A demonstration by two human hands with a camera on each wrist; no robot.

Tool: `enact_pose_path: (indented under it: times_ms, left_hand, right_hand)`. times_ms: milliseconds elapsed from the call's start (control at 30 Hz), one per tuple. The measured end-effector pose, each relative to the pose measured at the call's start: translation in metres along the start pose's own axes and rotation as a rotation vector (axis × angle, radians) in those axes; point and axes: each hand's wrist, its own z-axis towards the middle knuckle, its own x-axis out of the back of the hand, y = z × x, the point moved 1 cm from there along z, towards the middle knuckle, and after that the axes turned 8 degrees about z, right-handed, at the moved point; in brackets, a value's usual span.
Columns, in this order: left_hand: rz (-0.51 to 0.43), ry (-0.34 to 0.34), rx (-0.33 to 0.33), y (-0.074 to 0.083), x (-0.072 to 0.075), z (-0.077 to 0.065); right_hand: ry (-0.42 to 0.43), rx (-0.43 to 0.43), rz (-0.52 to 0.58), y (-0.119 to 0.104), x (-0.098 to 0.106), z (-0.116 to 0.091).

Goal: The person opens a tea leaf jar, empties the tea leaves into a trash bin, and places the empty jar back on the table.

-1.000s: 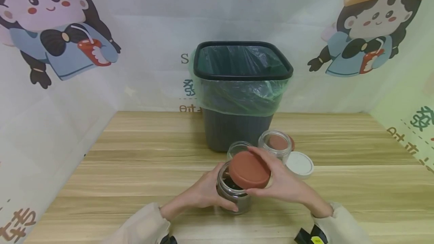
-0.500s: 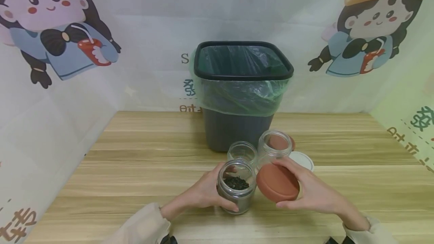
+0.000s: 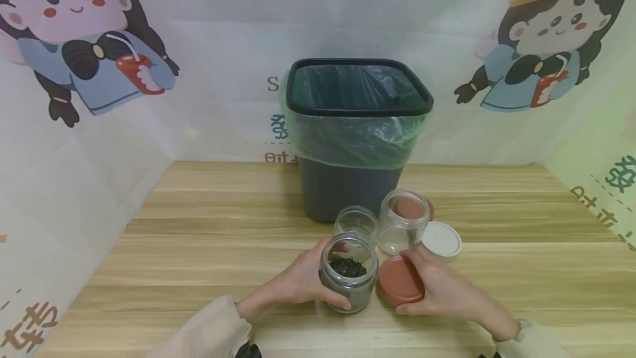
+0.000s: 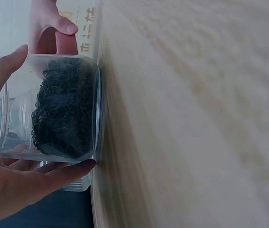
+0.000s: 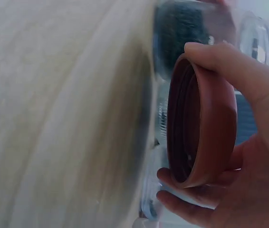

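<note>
My left hand (image 3: pixel 305 278) grips a clear jar (image 3: pixel 349 275) from its left side; the jar stands upright on the table, its mouth uncovered. Dark, curled dried leaves (image 4: pixel 63 109), like loose tea, fill its lower part in the left wrist view. Just right of the jar, my right hand (image 3: pixel 439 289) holds a reddish-brown lid (image 3: pixel 401 279) by its rim, thumb on one side and fingers on the other. The right wrist view shows the hollow underside of the lid (image 5: pixel 202 126) facing the table, slightly above it.
Behind the held jar stand a smaller clear jar (image 3: pixel 356 222) and a larger clear jar (image 3: pixel 403 225), both uncovered. A white lid (image 3: pixel 441 239) and another reddish lid (image 3: pixel 431 210) lie at their right. A dark bin (image 3: pixel 350 189) with a green liner stands behind them.
My right hand has lifted the reddish-brown lid off the jar, carried it to the right and lowered it close to the table. My left hand has stayed on the jar.
</note>
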Motion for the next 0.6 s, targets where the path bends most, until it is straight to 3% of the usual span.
enact_pose_path:
  times_ms: [267,600]
  left_hand:
    - [0.008,-0.009,-0.001,0.0,0.0,0.0]
    - [0.003,-0.014,-0.007,-0.001,0.001,0.001]
  right_hand:
    - [-0.009,-0.028,-0.088,-0.003,-0.015,0.004]
    - [-0.022,-0.034,-0.166,-0.006,-0.017,0.007]
